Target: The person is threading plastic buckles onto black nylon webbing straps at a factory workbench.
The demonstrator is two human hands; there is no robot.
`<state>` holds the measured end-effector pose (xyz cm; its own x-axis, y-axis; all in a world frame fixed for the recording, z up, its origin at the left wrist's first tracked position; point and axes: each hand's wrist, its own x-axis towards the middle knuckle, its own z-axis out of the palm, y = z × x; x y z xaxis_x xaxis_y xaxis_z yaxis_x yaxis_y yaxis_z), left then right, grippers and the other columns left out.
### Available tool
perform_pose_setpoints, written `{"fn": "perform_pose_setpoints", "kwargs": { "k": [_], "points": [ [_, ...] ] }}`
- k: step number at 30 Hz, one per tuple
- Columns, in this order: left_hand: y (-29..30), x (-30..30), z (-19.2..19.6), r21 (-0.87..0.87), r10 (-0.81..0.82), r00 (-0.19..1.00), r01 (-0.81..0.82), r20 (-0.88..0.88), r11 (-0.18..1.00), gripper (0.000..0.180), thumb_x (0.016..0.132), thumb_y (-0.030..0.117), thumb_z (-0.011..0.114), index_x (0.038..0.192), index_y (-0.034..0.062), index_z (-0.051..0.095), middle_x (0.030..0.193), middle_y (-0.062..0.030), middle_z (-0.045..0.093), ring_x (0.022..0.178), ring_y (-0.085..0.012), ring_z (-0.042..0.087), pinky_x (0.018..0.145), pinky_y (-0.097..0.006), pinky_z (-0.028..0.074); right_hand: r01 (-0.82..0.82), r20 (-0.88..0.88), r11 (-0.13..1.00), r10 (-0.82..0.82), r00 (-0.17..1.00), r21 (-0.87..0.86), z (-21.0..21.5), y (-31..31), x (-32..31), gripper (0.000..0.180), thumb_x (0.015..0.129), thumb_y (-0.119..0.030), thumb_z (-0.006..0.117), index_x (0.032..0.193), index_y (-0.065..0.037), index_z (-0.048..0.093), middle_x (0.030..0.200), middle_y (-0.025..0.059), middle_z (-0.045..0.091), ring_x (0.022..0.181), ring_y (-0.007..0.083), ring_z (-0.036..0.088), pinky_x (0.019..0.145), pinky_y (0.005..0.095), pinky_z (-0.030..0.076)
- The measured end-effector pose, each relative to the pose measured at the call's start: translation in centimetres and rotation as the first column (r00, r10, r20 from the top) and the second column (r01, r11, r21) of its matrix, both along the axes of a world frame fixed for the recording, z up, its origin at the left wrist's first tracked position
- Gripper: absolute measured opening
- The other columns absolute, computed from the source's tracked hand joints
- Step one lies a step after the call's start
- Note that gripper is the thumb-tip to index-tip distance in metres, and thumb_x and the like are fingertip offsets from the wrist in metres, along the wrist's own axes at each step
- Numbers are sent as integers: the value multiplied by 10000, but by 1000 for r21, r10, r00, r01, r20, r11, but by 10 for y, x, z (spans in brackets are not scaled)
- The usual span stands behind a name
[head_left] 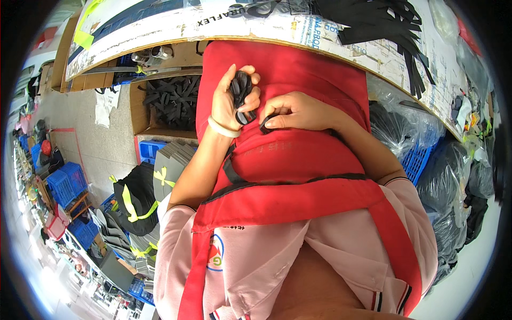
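Note:
My left hand (223,104) is closed round a bunch of short black folded strips (242,88), held upright above my red apron (288,154). A white band circles that wrist. Just to the right, my right hand (304,111) pinches a single black strip (266,124), bent into a small loop, between thumb and fingers. The two hands are close together but apart. Below the table's edge on the left, a cardboard box (140,109) holds a heap of similar black strips (172,98).
A worn white worktable (176,28) spans the far side, with long black strips (378,26) hanging over its edge. Clear plastic bags (445,176) and a blue crate (418,157) stand to the right. Grey stacks (173,160) and black bundles with yellow ties (136,197) lie left.

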<state>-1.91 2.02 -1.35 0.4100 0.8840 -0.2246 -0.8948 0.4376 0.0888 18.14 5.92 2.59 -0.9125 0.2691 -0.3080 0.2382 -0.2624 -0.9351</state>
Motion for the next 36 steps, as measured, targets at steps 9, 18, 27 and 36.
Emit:
{"fn": "perform_pose_setpoints", "kwargs": {
  "k": [9,18,27,36],
  "points": [
    [1,9,-19,-210,53,996,-39,65,977,266,953,218,481,1056,19,623,1072,-174,630,1167,-391,511,1027,-511,397,264,-79,963,-267,960,-44,-19,-8,-10,195,902,-125,607,1028,23,602,897,69,660,856,103,611,771,242,478],
    [0,8,-29,-254,47,981,2,187,967,304,974,238,442,1114,26,609,1118,-181,616,1190,-385,488,1021,-513,398,172,-70,970,-162,984,170,-11,-10,-11,135,896,-98,600,985,2,609,865,62,659,807,85,596,726,236,470],
    [1,6,-25,-172,34,997,-46,-70,984,281,970,277,474,1044,39,603,1042,-134,647,987,-332,612,819,-429,522,451,-165,873,-425,890,186,-7,-4,-4,132,913,-111,595,960,11,616,836,24,615,796,74,581,719,213,474],
    [-2,29,9,14,-50,835,69,-548,997,230,935,159,562,1097,-5,572,899,-69,603,609,-118,553,395,-210,427,701,-12,696,-711,703,-155,-16,9,7,178,936,-195,577,997,-29,598,778,31,625,667,74,580,592,202,471]
  ]
}}
